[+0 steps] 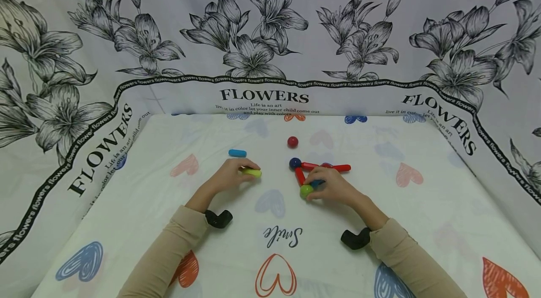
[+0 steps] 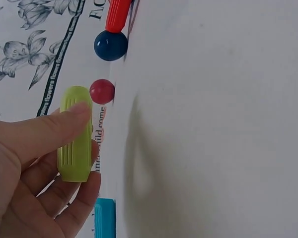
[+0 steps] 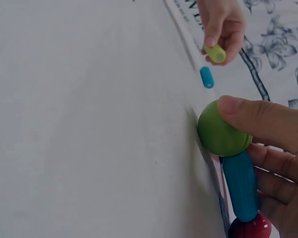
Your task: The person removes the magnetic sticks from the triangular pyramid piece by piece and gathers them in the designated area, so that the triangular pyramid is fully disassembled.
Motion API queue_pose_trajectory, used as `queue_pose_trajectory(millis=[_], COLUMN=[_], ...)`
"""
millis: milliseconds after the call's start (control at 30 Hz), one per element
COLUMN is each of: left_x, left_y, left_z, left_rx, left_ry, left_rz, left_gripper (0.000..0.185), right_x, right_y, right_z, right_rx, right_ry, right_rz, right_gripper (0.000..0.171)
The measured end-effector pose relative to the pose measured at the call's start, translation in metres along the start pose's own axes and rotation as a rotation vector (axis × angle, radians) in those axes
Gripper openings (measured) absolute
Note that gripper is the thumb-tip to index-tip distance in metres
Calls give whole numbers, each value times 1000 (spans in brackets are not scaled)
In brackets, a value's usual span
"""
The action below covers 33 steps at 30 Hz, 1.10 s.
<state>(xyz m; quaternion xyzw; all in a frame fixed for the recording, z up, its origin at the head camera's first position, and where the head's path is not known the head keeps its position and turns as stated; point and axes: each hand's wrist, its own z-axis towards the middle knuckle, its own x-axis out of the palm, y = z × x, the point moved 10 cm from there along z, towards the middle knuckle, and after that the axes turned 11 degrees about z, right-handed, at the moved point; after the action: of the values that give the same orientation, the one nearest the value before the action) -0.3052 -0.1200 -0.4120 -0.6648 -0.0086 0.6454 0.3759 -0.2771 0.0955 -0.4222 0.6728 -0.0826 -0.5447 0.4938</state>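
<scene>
Left hand (image 1: 230,175) pinches the light, rigid, ribbed yellow-green stick (image 2: 75,134) mid-length, left of centre frame; right hand (image 1: 334,185) fingers curl round the smooth green ball (image 3: 221,130) and blue stick (image 3: 241,184) joint, likely slippery.

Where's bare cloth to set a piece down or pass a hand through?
Free: the near cloth between the two forearms around the "Smile" print, and the far-right stretch beyond the long red stick. Crowded: mid-table, where the right hand holds the green ball and the left hand grips the yellow-green stick.
</scene>
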Motion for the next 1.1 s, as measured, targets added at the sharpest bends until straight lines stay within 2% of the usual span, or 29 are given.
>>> queue_pose_trajectory(millis=[400, 833, 1100], left_x=[-12, -18, -19], left_y=[29, 52, 62], left_z=[-6, -7, -2], left_rx=[-73, -142, -194], left_ry=[-46, -85, -45], left_rz=[39, 100, 109], left_gripper=[23, 23, 24], right_x=[0, 0, 1], right_y=[3, 9, 9], right_z=[-5, -9, -10], right_rx=[21, -19, -24], right_ry=[18, 28, 40], right_rz=[-2, -28, -33], right_gripper=[32, 32, 32])
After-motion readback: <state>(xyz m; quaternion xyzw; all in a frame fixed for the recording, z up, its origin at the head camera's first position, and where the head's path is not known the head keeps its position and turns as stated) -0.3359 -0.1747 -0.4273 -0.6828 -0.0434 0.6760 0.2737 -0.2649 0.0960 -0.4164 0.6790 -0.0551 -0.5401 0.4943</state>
